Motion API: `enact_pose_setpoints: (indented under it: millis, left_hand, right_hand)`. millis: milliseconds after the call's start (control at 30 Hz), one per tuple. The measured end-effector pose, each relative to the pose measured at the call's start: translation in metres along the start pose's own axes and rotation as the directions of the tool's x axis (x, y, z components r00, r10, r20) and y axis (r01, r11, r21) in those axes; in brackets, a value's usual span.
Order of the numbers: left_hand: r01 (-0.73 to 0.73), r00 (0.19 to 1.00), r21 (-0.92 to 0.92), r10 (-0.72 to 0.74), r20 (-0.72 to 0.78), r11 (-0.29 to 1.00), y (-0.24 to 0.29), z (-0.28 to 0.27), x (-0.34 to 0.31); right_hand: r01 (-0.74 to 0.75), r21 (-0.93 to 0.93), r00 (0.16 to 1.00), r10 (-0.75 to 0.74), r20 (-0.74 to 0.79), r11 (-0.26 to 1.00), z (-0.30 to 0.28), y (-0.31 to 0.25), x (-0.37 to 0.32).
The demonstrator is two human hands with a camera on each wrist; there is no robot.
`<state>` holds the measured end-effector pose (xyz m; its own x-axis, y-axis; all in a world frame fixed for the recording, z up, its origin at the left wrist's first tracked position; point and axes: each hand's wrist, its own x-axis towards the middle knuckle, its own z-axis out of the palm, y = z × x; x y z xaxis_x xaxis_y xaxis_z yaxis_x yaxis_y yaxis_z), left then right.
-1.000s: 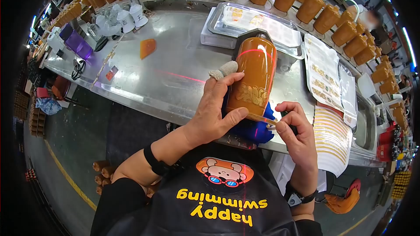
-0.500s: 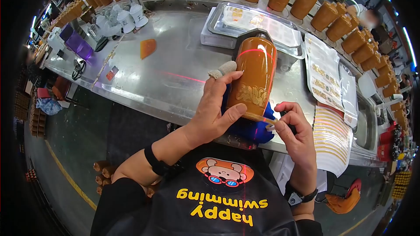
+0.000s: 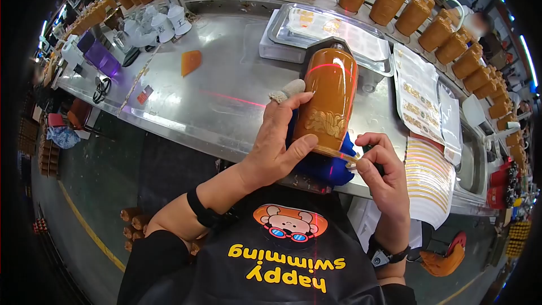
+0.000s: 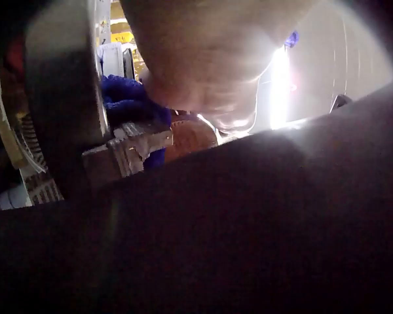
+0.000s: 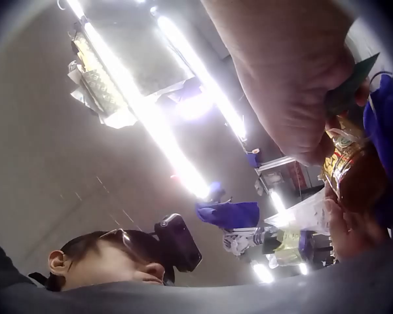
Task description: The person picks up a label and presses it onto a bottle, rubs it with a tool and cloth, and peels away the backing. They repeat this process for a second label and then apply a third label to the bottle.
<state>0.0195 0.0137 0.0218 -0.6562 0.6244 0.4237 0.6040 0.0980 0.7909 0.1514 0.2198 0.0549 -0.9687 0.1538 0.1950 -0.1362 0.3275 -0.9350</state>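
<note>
A glossy brown bottle point(image 3: 329, 87) with a raised gold relief lies tilted on a dark rest, its base toward me over a blue cloth point(image 3: 323, 172). My left hand point(image 3: 274, 144) holds the bottle from the left, thumb at the lower edge and a grey knitted cover point(image 3: 289, 90) on one finger. Along that edge runs a thin gold strip point(image 3: 333, 152). My right hand point(image 3: 385, 172) pinches the strip's free end between thumb and index finger. In the right wrist view, a dark green pointed flat piece point(image 5: 355, 84) sticks out from the same hand.
White sheets with gold bands point(image 3: 430, 183) lie to the right, beside decal sheets point(image 3: 418, 93). Behind the bottle is a metal tray point(image 3: 339, 31). Brown bottles point(image 3: 388, 4) line a curved conveyor at the back. An orange scraper point(image 3: 191, 62) lies on the steel table point(image 3: 226, 56).
The bottles on the conveyor have moved along to the right. Both hands, the held bottle and the gold strip stay almost exactly where they were.
</note>
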Motion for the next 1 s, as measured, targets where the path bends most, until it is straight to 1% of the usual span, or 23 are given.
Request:
enact_pose_setpoints:
  millis: [100,167,267,400,467,567,667,800,900,967,1000]
  left_hand:
    - [-0.020,0.999,0.047,0.021,-0.026,0.999,0.003,0.003,0.000]
    - [-0.020,0.999,0.064,0.022,-0.028,0.998,0.004,0.002,0.000]
    - [-0.040,0.998,0.035,0.041,-0.045,0.999,0.000,0.004,0.001]
    - [-0.016,1.000,0.000,0.016,-0.019,1.000,-0.002,0.002,0.000]
    - [-0.024,1.000,-0.012,0.024,-0.019,1.000,-0.003,0.001,0.000]
    - [-0.014,1.000,-0.043,0.014,-0.012,0.999,-0.003,-0.002,0.000]
    - [0.047,0.999,-0.174,-0.046,0.007,0.984,-0.005,-0.002,0.000]
    - [0.060,0.998,-0.121,-0.062,-0.017,0.991,-0.001,0.001,-0.001]
    - [0.072,0.997,-0.096,-0.075,-0.020,0.993,-0.002,0.000,-0.002]
    - [0.073,0.997,-0.058,-0.075,-0.031,0.996,0.002,0.003,-0.002]
    - [0.046,0.998,-0.044,-0.048,-0.050,0.998,0.001,0.005,-0.002]
  right_hand:
    - [0.017,-0.019,1.000,-0.017,0.004,1.000,0.000,0.005,0.000]
    - [0.001,-0.002,1.000,-0.001,0.000,1.000,0.003,0.004,0.002]
    - [-0.008,-0.005,1.000,0.008,0.000,1.000,0.002,0.004,0.001]
    - [-0.025,-0.007,1.000,0.025,0.002,1.000,0.003,0.005,0.002]
    - [-0.004,-0.017,1.000,0.004,0.002,1.000,0.003,0.006,0.002]
    - [0.006,-0.023,1.000,-0.005,0.006,1.000,0.003,0.007,0.002]
    - [0.001,-0.020,1.000,-0.001,0.001,1.000,0.002,0.007,0.001]
    - [-0.009,-0.011,1.000,0.009,-0.003,1.000,0.001,0.000,-0.001]
    - [0.050,-0.006,0.999,-0.050,0.001,0.999,0.002,-0.008,0.001]
    - [0.051,0.001,0.998,-0.051,0.024,0.999,-0.001,-0.013,0.000]
    - [0.052,0.005,0.998,-0.052,0.036,0.999,-0.001,-0.014,0.000]
